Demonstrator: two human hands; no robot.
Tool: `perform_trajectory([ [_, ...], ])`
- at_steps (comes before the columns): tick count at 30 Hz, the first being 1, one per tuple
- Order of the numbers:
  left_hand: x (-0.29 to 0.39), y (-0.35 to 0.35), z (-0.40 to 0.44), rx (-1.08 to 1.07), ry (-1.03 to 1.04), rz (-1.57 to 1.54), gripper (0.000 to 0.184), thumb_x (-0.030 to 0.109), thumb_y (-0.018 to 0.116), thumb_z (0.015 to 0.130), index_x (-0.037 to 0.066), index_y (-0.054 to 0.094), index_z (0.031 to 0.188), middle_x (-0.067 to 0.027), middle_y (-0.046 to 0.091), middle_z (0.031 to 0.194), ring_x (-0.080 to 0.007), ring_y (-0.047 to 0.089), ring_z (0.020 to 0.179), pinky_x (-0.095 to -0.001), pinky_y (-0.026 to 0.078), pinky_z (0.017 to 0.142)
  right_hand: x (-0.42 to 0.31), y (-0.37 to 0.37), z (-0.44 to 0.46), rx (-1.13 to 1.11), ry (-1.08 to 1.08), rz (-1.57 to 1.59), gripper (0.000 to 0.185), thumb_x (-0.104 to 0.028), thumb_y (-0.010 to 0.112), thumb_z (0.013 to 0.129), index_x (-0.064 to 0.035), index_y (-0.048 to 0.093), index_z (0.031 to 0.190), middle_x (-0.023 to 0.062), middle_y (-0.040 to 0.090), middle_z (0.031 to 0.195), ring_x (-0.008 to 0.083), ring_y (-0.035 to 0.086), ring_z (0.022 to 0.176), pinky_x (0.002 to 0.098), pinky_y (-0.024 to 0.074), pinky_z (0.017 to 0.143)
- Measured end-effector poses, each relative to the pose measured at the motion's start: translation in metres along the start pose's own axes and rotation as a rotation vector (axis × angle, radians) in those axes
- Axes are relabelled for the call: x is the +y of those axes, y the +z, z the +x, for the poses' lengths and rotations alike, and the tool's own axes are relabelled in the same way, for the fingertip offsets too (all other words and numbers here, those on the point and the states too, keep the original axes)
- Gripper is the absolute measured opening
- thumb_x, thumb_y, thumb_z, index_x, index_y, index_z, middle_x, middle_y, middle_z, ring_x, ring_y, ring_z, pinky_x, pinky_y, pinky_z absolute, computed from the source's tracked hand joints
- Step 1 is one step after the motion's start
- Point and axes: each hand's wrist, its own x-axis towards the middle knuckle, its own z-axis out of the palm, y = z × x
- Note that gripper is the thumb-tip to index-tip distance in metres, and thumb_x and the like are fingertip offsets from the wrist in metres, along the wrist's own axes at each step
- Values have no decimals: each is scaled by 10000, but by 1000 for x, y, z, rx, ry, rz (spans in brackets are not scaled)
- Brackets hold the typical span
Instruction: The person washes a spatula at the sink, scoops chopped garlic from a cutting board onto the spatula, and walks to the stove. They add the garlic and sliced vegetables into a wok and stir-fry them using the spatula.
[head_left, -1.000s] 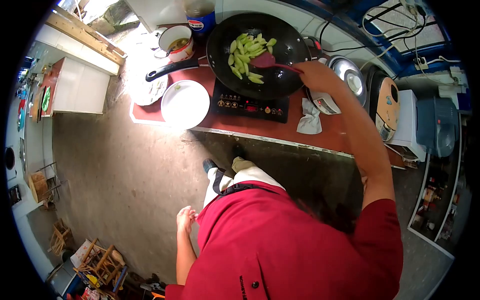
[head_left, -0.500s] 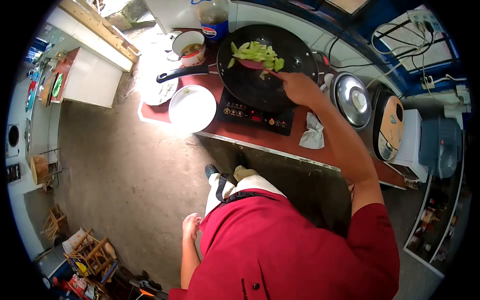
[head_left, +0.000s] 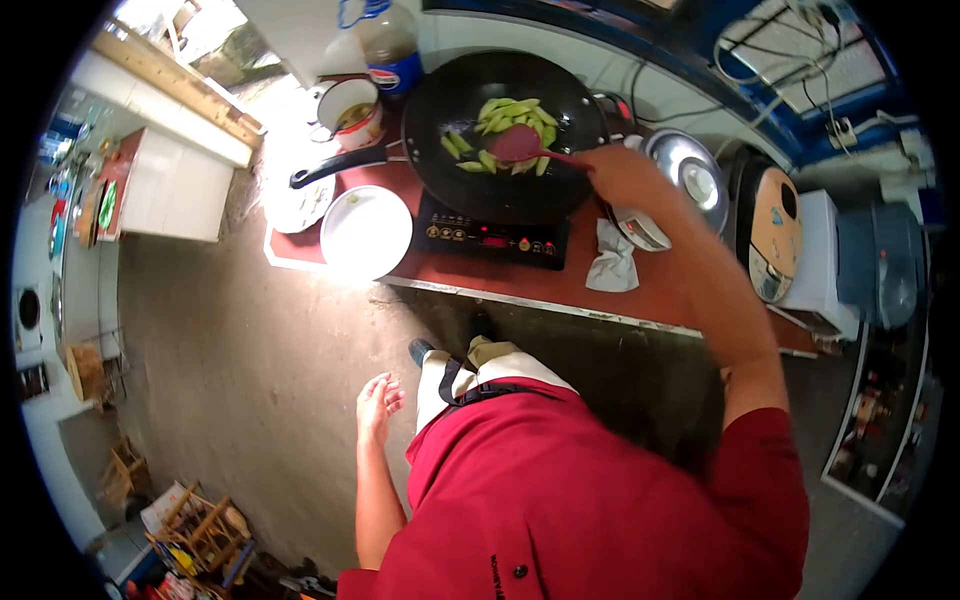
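My right hand [head_left: 625, 175] is closed round the handle of a red spatula [head_left: 517, 146], whose head lies over green vegetable slices [head_left: 510, 116] inside a black wok [head_left: 470, 195]. The wok rests on a black induction cooker [head_left: 492, 236] with lit red digits. My left hand [head_left: 379, 404] hangs beside my waist, fingers loosely curled and apart, with nothing in it. On the counter left of the cooker is a white plate [head_left: 366, 232] with a small green piece on it.
Left of the wok are an enamel pot [head_left: 350, 110] and a large bottle [head_left: 392, 60]. To the right are a crumpled cloth [head_left: 612, 258], a silver-lidded cooker [head_left: 690, 180] and a rice cooker [head_left: 775, 230]. Wooden stools [head_left: 203, 530] stand at the lower left.
My right hand and the spatula have moved back to the right in the wok. The slices, bunched together half a second ago, are more spread out. My left hand has risen slightly.
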Motion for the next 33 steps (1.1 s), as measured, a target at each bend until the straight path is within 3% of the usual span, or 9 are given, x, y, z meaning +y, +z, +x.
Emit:
perform_trajectory([
  [5,-11,-15,8,11,-74,81,303,214,585,923,36,538,1163,-106,602,953,-215,636,745,-308,534,634,-9,-105,-31,-375,1,-352,267,-129,549,796,-105,688,1022,163,671,956,346,634,916,453,508,759],
  [11,59,26,6,5,26,166,294,216,582,931,32,556,1159,-91,617,931,-190,637,731,-280,526,626,-16,-30,13,-77,61,-280,209,-127,556,788,-76,678,950,163,673,949,345,647,888,446,523,732],
  [14,133,71,4,-205,396,369,252,175,539,957,12,590,1143,-72,634,964,-132,623,758,-254,506,644,-22,-17,10,43,48,-115,171,-114,552,772,-41,675,865,189,672,883,355,657,857,444,531,702],
  [15,161,92,-1,-181,542,457,249,162,531,961,-3,595,1136,-66,644,932,-120,616,754,-243,491,652,-22,-23,4,-44,91,-117,264,-111,509,816,-93,651,1038,151,668,976,340,632,933,434,501,810],
  [17,210,117,5,-143,949,761,232,140,563,931,5,598,1116,-93,654,838,-165,621,751,-280,490,682,-31,-59,-15,-260,134,-82,286,-121,492,827,-99,651,1064,152,663,977,339,619,953,433,485,836],
  [21,301,188,3,-131,1556,1210,409,90,640,787,55,548,1184,-165,578,1108,-342,561,1030,-412,437,892,-44,-76,-27,-485,166,-12,295,-134,498,829,-104,649,1081,155,659,957,344,615,943,447,481,824],
  [25,336,205,59,-132,1662,1551,519,151,611,783,86,485,1283,-175,577,1093,-320,568,1022,-417,388,937,-67,-15,1,-320,223,137,316,-149,487,850,-101,622,1132,175,655,952,358,620,909,470,479,803],
  [31,353,210,109,-155,1280,1835,344,168,620,787,75,576,1114,-168,654,920,-329,630,888,-437,445,859,-94,-6,23,-46,412,172,327,-166,469,883,-106,597,1178,202,647,972,376,617,909,483,480,787],
  [33,352,209,115,-197,1387,1825,200,140,560,818,57,551,1000,-166,649,827,-344,647,775,-449,490,695,-93,-25,8,-15,445,203,318,-170,470,886,-109,605,1167,197,648,970,378,615,913,483,480,788],
])
